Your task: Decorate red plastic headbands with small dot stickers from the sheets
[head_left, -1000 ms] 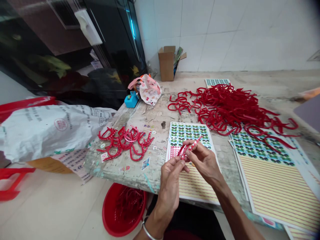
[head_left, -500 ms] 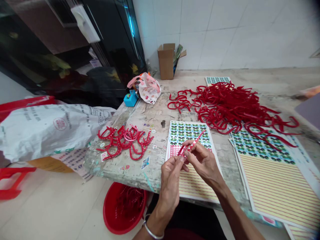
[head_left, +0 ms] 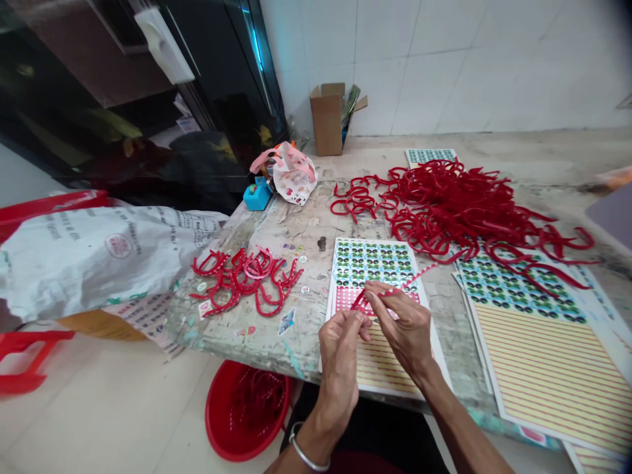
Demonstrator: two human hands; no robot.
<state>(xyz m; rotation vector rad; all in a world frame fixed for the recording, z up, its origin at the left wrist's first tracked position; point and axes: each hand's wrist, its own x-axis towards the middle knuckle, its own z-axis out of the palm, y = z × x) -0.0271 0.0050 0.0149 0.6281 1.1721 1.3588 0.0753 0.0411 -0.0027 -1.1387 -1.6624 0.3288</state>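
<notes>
My left hand [head_left: 340,349] pinches one end of a red band [head_left: 359,300] above a printed sticker sheet [head_left: 385,359]. Beside it, my right hand [head_left: 402,322] has its fingers closed on a dotted red-and-white strip [head_left: 419,275], whose free end points up and to the right. Where strip and band meet, the fingers partly hide them. The sheet has green and blue prints at its top, pink dotted strips in the middle and yellow striped ones below. Left of my hands lies a small group of dotted red bands [head_left: 269,304].
A large heap of plain red bands [head_left: 454,204] covers the back right, partly over more sticker sheets [head_left: 548,355]. Further back stand a cardboard box [head_left: 326,124], a pink-and-white bag [head_left: 295,176] and a blue box [head_left: 257,196]. A red basket [head_left: 212,411] sits below the table edge.
The dotted strip's free end has swung right and down, now pointing more sideways. My right hand has turned and shifted slightly down; my left hand stays nearly in place.
</notes>
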